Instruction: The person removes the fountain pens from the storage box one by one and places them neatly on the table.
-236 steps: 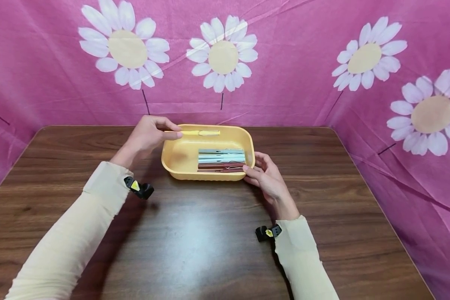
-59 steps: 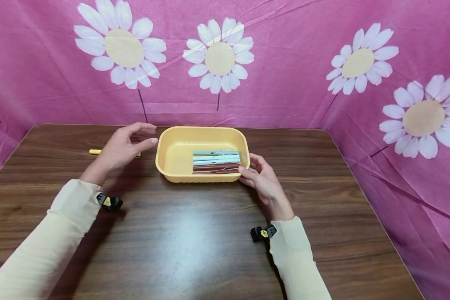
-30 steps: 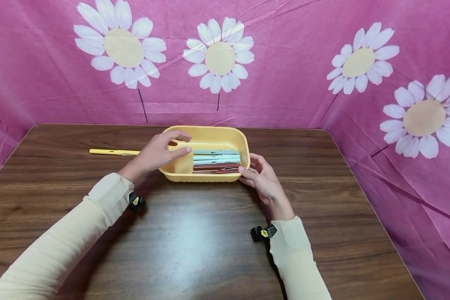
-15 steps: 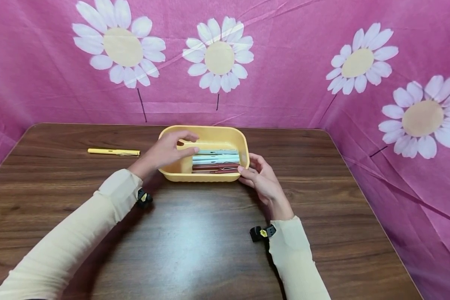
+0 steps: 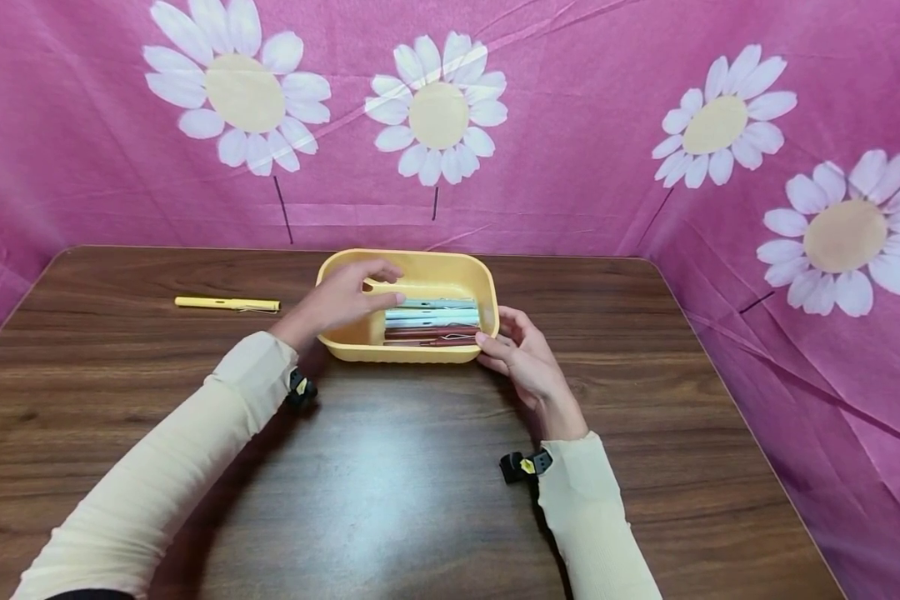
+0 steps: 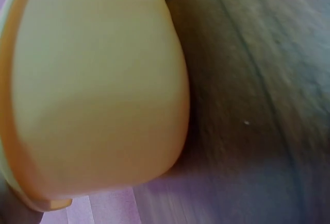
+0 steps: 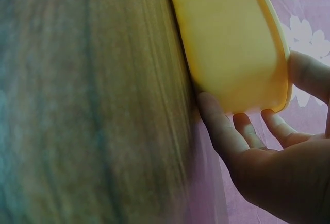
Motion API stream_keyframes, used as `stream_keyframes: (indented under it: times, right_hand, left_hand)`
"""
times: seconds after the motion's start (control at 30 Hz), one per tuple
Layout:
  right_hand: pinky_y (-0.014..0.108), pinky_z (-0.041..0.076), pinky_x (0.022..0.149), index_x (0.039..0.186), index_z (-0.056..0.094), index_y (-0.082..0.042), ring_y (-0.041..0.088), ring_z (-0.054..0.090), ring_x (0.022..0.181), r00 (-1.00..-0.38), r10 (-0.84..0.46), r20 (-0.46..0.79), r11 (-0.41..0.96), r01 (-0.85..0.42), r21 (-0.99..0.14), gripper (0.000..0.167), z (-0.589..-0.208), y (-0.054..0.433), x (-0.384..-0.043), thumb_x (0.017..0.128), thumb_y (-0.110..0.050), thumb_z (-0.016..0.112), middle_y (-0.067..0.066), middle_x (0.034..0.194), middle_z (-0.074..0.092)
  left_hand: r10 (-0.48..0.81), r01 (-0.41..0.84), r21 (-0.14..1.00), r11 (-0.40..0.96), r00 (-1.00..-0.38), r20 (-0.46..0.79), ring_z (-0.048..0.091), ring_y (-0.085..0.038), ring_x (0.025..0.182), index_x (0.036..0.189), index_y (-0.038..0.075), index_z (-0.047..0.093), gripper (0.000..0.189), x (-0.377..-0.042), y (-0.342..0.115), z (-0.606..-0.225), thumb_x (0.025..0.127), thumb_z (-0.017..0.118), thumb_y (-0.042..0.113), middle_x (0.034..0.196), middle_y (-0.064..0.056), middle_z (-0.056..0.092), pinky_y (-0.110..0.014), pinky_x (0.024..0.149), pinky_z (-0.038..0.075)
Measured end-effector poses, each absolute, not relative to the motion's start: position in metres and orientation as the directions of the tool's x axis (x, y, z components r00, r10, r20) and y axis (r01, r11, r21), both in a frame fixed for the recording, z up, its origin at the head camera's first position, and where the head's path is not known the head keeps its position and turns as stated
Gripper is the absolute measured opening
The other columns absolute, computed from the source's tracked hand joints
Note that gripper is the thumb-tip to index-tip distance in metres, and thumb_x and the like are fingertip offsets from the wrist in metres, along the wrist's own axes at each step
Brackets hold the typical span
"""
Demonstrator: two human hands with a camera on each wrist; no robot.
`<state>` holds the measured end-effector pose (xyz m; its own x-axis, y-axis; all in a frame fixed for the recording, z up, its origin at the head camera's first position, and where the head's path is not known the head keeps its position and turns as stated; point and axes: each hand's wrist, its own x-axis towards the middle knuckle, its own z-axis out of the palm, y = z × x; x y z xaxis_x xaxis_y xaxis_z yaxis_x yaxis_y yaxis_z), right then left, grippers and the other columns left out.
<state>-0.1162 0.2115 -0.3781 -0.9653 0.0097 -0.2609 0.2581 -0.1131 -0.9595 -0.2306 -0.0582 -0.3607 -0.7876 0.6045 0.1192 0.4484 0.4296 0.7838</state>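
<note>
Your left thumb and forefinger stand apart, with no pen between them; the left hand (image 5: 341, 297) is over the inside of the yellow plastic tray (image 5: 401, 356), its thumb tip just beside the pale blue-green pens (image 5: 444, 317), though you cannot tell from here whether it touches them. Half a second ago that hand was slightly farther left, and about eight seconds ago it pinched the yellow pen (image 5: 227, 304) above the tray. That pen now lies on the table, left of the tray and well apart from it, its wire clip toward the near side. Your right hand (image 5: 528, 362) holds the tray's right end just as before, thumb on the rim and fingertips against the outer wall. Inside the tray, the blue-green pens lie side by side toward the right, with the dark red pens (image 5: 435, 335) along the near side; these have kept their places. Around all this spreads the dark wood-grain table (image 5: 390, 492), and behind it hangs the pink cloth (image 5: 570, 167) with white daisies.
</note>
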Motion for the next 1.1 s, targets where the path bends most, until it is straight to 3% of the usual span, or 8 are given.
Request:
stream_keyframes:
  times: [0.6,0.8,1.1]
  right_hand:
    - [0.038,0.054,0.095,0.150,0.033,-0.002,0.018,0.059,0.110,-0.965,0.013,-0.262,-0.126,0.258,-0.958,0.059,-0.379,0.211,-0.117,0.098,0.002,0.062,0.019,0.143,0.043]
    - [0.037,0.054,0.094,0.150,0.032,-0.002,0.020,0.059,0.112,-0.965,0.011,-0.263,-0.117,0.260,-0.958,0.060,-0.377,0.213,-0.118,0.098,0.002,0.062,0.020,0.144,0.042]
    - [0.036,0.054,0.094,0.151,0.031,-0.002,0.015,0.061,0.108,-0.962,0.008,-0.271,-0.121,0.268,-0.956,0.060,-0.375,0.210,-0.117,0.099,0.002,0.061,0.020,0.145,0.042]
  left_hand:
    - [0.609,0.317,0.794,0.519,-0.789,-0.083,0.057,-0.033,0.122,0.133,-0.001,0.059,0.048,-0.238,-0.037,-0.371,0.095,0.074,0.024,0.128,-0.020,0.063,-0.047,0.106,0.043]
    - [0.617,0.337,0.761,0.554,-0.780,-0.103,0.061,-0.033,0.116,0.130,-0.003,0.059,0.049,-0.242,-0.034,-0.370,0.093,0.075,0.023,0.120,-0.021,0.066,-0.045,0.102,0.045]
    - [0.632,0.382,0.710,0.591,-0.766,-0.115,0.065,-0.028,0.097,0.125,-0.005,0.064,0.039,-0.243,-0.035,-0.374,0.089,0.076,0.005,0.099,-0.014,0.070,-0.041,0.095,0.048]
